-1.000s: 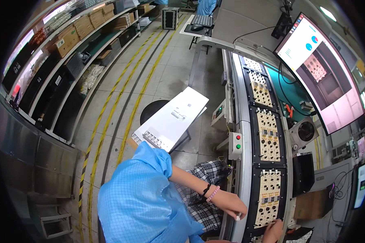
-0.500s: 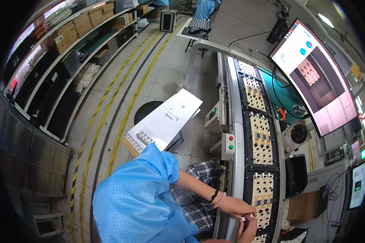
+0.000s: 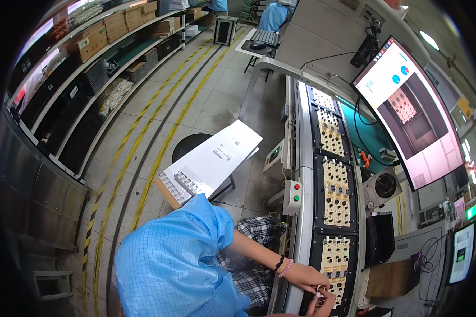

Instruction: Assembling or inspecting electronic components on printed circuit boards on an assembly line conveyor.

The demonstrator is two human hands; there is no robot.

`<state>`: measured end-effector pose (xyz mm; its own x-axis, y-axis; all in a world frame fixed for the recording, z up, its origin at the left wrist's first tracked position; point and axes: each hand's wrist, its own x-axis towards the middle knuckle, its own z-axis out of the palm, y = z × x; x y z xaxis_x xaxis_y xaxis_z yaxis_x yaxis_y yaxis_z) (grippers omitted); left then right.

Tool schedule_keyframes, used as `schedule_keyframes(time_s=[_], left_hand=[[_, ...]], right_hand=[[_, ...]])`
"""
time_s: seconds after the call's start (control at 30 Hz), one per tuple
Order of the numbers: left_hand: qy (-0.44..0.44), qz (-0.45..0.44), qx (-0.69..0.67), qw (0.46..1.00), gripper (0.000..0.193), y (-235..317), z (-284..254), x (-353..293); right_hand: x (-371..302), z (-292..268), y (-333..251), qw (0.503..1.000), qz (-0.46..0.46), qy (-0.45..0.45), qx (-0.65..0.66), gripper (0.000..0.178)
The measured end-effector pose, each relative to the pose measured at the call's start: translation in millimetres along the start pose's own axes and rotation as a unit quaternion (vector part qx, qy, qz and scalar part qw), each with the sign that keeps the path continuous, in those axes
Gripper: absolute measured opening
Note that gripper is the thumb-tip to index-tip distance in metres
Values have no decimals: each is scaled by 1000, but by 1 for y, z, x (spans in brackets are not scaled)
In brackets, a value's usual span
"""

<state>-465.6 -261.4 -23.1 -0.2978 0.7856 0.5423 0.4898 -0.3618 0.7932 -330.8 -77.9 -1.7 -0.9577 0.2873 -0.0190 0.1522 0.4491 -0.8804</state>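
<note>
My left hand (image 3: pixel 309 277), with a dark band and a pink bead bracelet at its wrist, reaches in from a blue sleeve. Its fingers are bent together over the near end of the conveyor. Against them, just below, my right hand (image 3: pixel 323 304) is closed too. Pinched between the fingertips of both is a small white part (image 3: pixel 319 290), too small to name. Beside the hands lies a tan circuit board (image 3: pixel 337 256) with black and white components, set in a black carrier frame (image 3: pixel 316 252). My fingers partly cover its lower end.
More boards (image 3: pixel 336 193) in carriers line the conveyor (image 3: pixel 303 185) farther away. A button box (image 3: pixel 292 197) juts from its near side. Left of it, a white flat box (image 3: pixel 217 158) rests on a stool. A monitor (image 3: pixel 433 153) leans over the right side; shelves (image 3: pixel 90 74) stand far left.
The whole view has shifted a little, so the boards sit lower in it. My fingers have shifted around the small white part, and both hands remain together.
</note>
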Motion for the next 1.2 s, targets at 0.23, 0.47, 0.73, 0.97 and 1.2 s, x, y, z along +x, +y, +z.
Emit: schedule_keyframes(time_s=[0.23, 0.47, 0.73, 0.97, 1.2], left_hand=[[55, -61, -43, 996, 34, 2, -4, -9], [91, -65, -80, 990, 28, 14, -9, -8], [125, 3, 38, 991, 20, -2, -3, -5], [115, -52, 37, 991, 19, -3, 5, -2], [97, -87, 74, 989, 26, -24, 14, 3]], right_hand=[[1, 6, -67, 921, -282, -5, -269, 27], [5, 4, -53, 888, -285, 7, -361, 28], [16, 12, -24, 931, -253, 32, -260, 31], [11, 25, -35, 941, -195, 21, -274, 23], [13, 3, -42, 924, -209, 49, -317, 21]])
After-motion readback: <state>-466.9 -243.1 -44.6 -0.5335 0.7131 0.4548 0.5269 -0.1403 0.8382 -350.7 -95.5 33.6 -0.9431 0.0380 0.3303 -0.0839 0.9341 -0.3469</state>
